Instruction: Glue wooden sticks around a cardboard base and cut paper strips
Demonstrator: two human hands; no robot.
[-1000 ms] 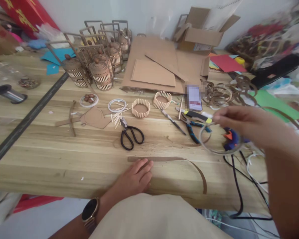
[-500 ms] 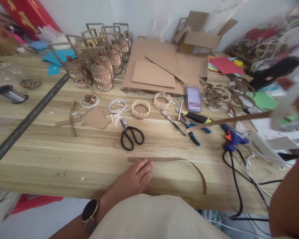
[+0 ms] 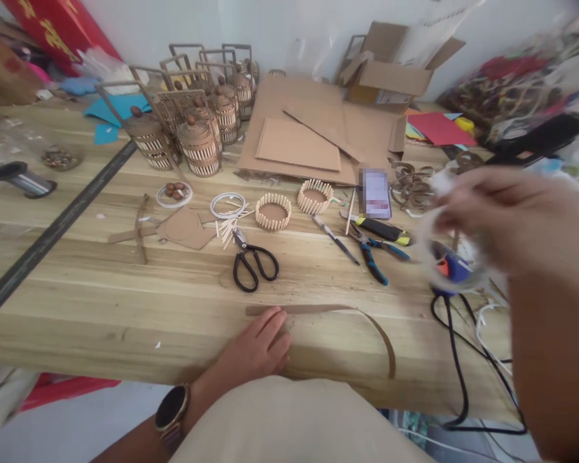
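Note:
My left hand (image 3: 258, 347) lies flat on the wooden table (image 3: 125, 302) near its front edge, fingers stretched out and pressing on the left end of a long brown cardboard strip (image 3: 367, 321). That strip curls away to the right. My right hand (image 3: 506, 215) is raised at the right and smeared by motion. Its fingers are closed on a pale ring-shaped roll (image 3: 451, 257), which looks like tape. Behind the roll lies a blue glue gun (image 3: 451, 270) with a black cable.
Black scissors (image 3: 253, 263), blue-handled pliers (image 3: 374, 254), a craft knife (image 3: 335, 238), a phone (image 3: 376, 191) and two stick-walled rings (image 3: 273, 211) lie mid-table. Finished stick baskets (image 3: 197, 145), cardboard sheets (image 3: 309, 128) and a box stand behind. Cables trail at right.
My right hand swung off to the far right and has come back in front of the glue gun with a pale roll. The left hand stayed on the strip.

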